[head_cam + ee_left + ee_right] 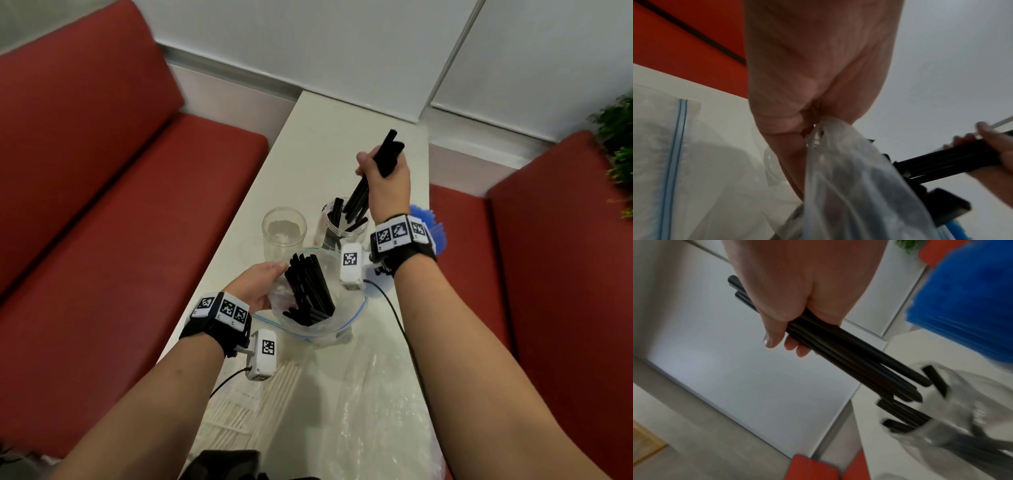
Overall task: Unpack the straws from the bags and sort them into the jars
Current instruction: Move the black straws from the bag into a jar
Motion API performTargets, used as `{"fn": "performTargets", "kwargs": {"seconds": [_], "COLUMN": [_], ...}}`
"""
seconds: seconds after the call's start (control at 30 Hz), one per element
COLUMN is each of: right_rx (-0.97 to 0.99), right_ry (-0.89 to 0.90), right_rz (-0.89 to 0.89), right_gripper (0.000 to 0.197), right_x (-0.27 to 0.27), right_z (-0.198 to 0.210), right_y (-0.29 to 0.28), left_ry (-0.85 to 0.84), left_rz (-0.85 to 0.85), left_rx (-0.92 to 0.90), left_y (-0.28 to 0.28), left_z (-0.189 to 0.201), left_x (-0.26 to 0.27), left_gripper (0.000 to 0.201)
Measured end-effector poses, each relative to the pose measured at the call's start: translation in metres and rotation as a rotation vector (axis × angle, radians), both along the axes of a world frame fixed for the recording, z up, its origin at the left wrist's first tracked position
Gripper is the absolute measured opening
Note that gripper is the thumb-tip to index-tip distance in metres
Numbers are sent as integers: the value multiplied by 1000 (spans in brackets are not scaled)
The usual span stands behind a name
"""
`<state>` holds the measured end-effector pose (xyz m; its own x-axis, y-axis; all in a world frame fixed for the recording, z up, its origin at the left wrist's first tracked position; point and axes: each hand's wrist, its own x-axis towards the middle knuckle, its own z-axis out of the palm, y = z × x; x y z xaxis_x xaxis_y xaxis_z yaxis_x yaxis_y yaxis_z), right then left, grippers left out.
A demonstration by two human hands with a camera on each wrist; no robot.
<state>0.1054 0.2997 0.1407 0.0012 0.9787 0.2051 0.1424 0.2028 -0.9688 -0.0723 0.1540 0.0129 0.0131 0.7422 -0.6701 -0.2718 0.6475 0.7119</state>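
Several black straws (375, 174) sit clenched in the right hand (387, 178) above a jar (342, 226) mid-table; the left hand (260, 284) pinches the zip bag (329, 308) near the table's left edge.

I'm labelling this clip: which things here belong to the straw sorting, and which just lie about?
In the job:
black straws in right hand
jar with black straws
empty jar
zip bag, held by left hand
white straws
blue straws

Lying about:
red seats
plant
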Motion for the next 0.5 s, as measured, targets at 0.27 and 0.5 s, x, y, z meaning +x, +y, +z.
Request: {"fn": "performTargets", "kwargs": {"seconds": [0.27,0.5], "right_rx": [-133,196], "right_ry": [-62,-506], "right_rz": [-56,77], "right_gripper": [21,43], "right_x": [-2,-12], "right_z": [-74,-88], "right_y": [11,22], "left_ry": [17,22], "left_rz": [-24,-25], "left_rx": [2,2], "left_y": [6,12], "left_z": [-9,-8], "left_x": [-8,-9], "left_gripper": [32,29]}}
